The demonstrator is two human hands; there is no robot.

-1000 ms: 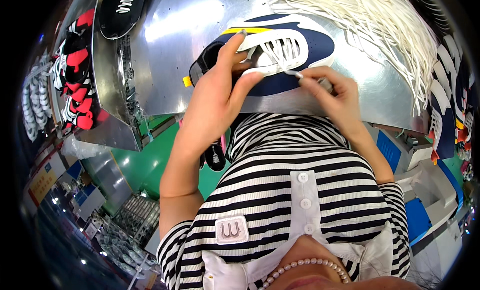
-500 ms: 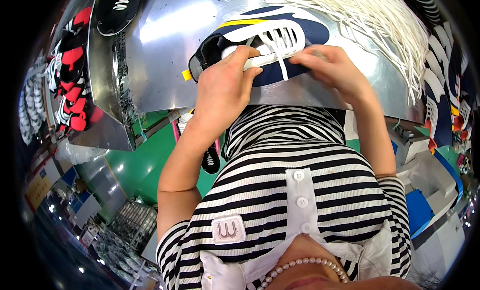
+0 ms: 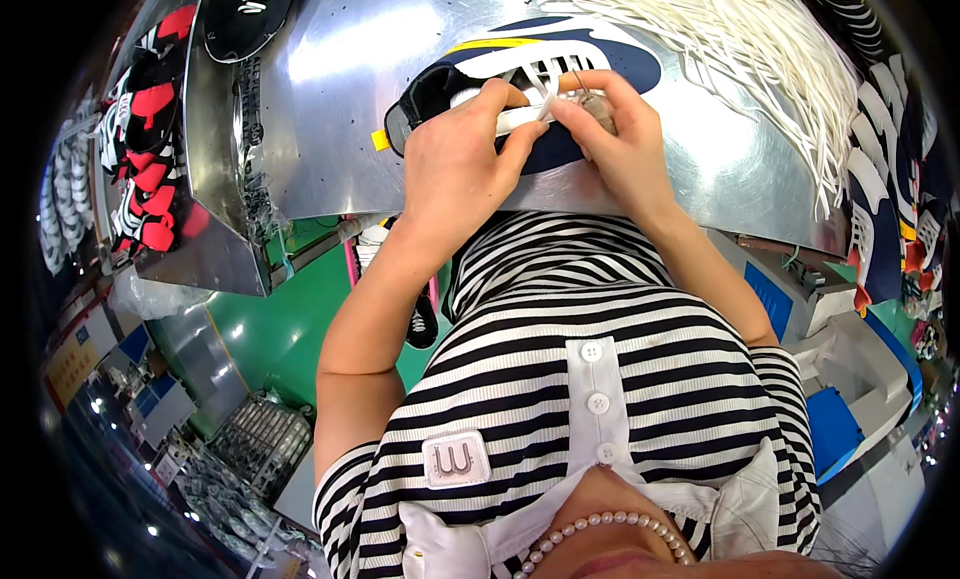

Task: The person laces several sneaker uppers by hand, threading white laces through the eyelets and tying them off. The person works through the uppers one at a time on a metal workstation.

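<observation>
1. Shoe (image 3: pixel 540 51) lies on the metal bench (image 3: pixel 330 129) just in front of the person, toe to the right, dark collar to the left. Its place is nearly unchanged over the last second.
2. Main change: right hand (image 3: pixel 630 144) has come in from the toe end and now works close beside the left, at the near row of eyelets.
3. Right grip: thumb and forefinger close on the white lace (image 3: pixel 552 85), by the look of it; the exact contact is partly hidden. Half a second ago the lace end hung loose down the near side; now it is drawn up between the hands.
4. A small greyish thing (image 3: pixel 597 109) sits tucked in the same hand. Cannot tell what it is.
5. Left hand (image 3: pixel 460 164): fingers in the opening, thumb outside, grasping the near eyelet flap. It has edged slightly toward the toe, thumb tip now near the right hand's.
6. Meaning, as I judge it: lacing is partway. The toe-end rows are crossed; the work has moved to a hole further up, with the left hand steadying the flap for it.
7. Lace pile (image 3: pixel 770 69) lies beyond, to the right, untouched by either hand.
</observation>
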